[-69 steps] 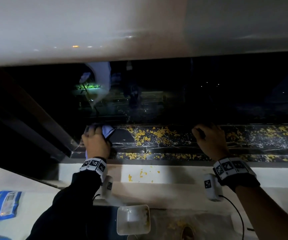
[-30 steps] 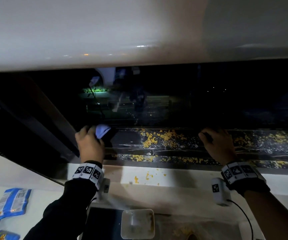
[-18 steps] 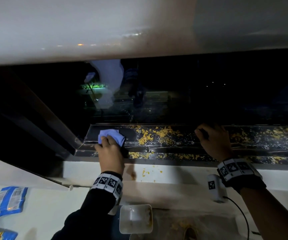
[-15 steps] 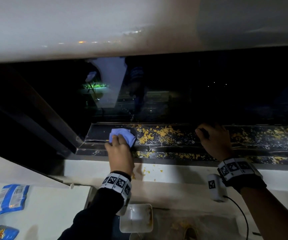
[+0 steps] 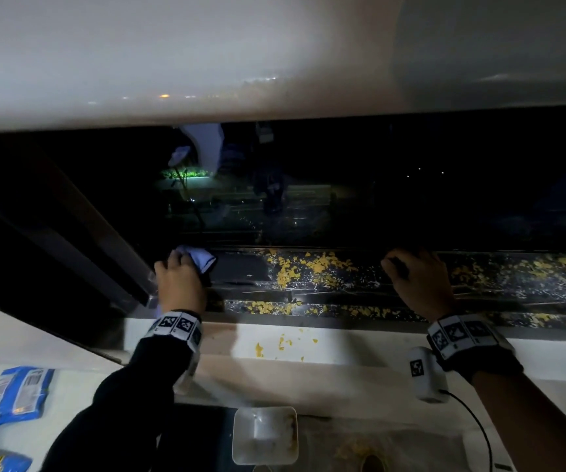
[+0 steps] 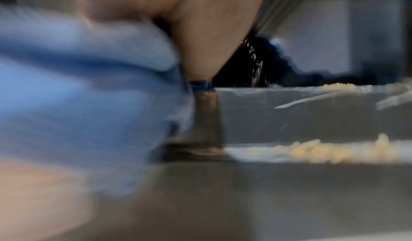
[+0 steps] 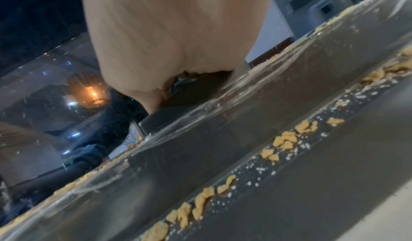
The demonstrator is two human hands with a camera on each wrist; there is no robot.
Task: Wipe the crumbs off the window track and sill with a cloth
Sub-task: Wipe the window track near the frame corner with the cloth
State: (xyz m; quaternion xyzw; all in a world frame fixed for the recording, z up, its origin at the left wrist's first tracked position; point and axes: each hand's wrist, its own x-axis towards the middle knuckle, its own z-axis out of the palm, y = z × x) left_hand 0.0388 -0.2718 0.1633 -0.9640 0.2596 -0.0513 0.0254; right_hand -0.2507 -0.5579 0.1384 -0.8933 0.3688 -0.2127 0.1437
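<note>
The dark window track [image 5: 343, 291] runs left to right, strewn with yellow crumbs [image 5: 309, 267]. More crumbs lie in its front channel [image 5: 271, 306] and on the white sill [image 5: 360, 345]. My left hand [image 5: 179, 284] grips a bunched blue cloth [image 5: 201, 260] at the track's left end, by the frame corner. In the left wrist view the cloth [image 6: 89, 95] fills the left side, with crumbs [image 6: 323, 151] to its right. My right hand [image 5: 417, 281] rests further right, its fingers curled over the track's rail [image 7: 200, 93]; crumbs [image 7: 285, 140] lie in the channel below it.
A slanted dark window frame [image 5: 87, 240] bounds the track on the left, and glass [image 5: 377, 199] stands behind it. Below the sill sit a small white dish [image 5: 264, 434] and, at the far left, blue snack packets [image 5: 16, 393].
My left hand has drawn the cloth back leftward along the track to its left end. The right hand has stayed on the rail.
</note>
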